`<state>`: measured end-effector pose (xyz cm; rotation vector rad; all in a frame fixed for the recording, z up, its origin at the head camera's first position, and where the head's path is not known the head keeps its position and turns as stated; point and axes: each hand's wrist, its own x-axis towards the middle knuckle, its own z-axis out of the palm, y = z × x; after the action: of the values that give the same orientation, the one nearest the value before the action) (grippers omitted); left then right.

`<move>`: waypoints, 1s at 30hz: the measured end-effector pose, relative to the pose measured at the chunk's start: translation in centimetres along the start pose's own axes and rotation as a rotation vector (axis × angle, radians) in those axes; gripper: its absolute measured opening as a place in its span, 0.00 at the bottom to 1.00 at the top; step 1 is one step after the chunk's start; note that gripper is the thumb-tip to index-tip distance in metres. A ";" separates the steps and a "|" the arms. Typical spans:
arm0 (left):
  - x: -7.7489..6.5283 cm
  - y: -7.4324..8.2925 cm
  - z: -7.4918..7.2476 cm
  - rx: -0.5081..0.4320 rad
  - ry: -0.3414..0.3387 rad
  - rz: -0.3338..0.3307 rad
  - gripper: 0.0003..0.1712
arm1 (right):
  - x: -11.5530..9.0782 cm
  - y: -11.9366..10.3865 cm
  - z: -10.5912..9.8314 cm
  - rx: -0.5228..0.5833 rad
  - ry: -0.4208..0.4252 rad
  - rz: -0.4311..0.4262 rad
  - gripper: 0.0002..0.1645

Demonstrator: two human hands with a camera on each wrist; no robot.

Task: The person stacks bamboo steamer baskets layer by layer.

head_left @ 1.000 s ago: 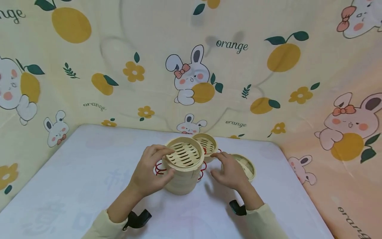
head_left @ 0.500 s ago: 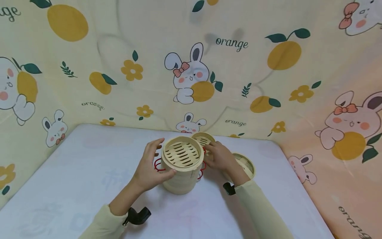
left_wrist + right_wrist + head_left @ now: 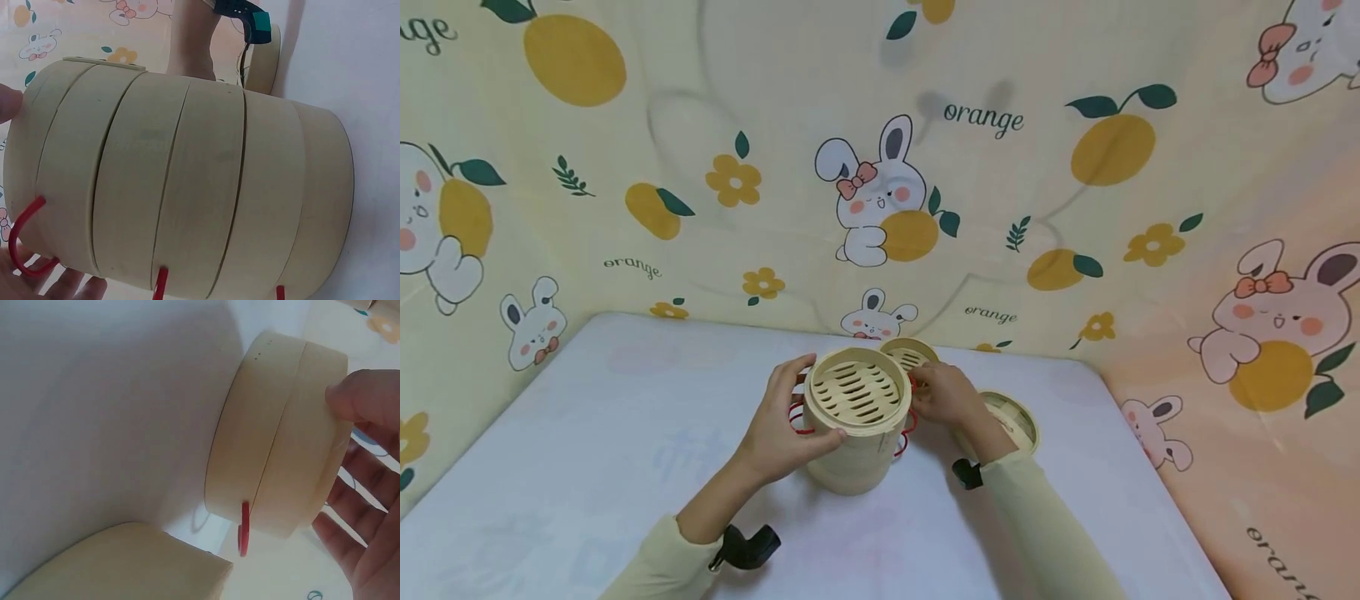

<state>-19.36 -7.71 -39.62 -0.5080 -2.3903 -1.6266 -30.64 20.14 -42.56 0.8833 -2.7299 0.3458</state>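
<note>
A tall stack of bamboo steamer baskets, slatted on top and looped with red handles, stands mid-table. My left hand holds its top tier, thumb at the front of the rim and fingers round the left side. In the left wrist view the tiers sit tight together. Behind the stack, partly hidden by it, is a shorter bamboo steamer. My right hand grips that one at its upper edge. Seen from the right wrist, the thumb lies on one side of the short steamer and the fingers on the other.
Another round bamboo piece with a raised rim lies right of the stack, partly behind my right forearm. A white table carries everything. Its back edge meets a cloth printed with rabbits and oranges.
My right hand has moved left and away from me, from beside the stack onto the short steamer. The left fingers have shifted from over the top rim to the stack's side.
</note>
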 end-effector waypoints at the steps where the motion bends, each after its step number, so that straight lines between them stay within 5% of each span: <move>1: 0.0 0.0 0.0 -0.004 -0.002 -0.005 0.57 | 0.0 0.0 0.1 0.003 0.000 -0.005 0.10; 15: -0.3 -0.5 0.2 -0.029 -0.030 -0.076 0.58 | 0.2 -0.1 0.3 0.026 0.010 -0.044 0.15; 30: -0.1 -1.0 0.2 -0.035 -0.022 -0.039 0.58 | 0.5 0.0 -1.9 0.010 0.131 -0.024 0.12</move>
<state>-19.70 -7.84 -40.57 -0.4908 -2.4055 -1.6909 -30.67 20.42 -40.63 0.8631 -2.5983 0.3990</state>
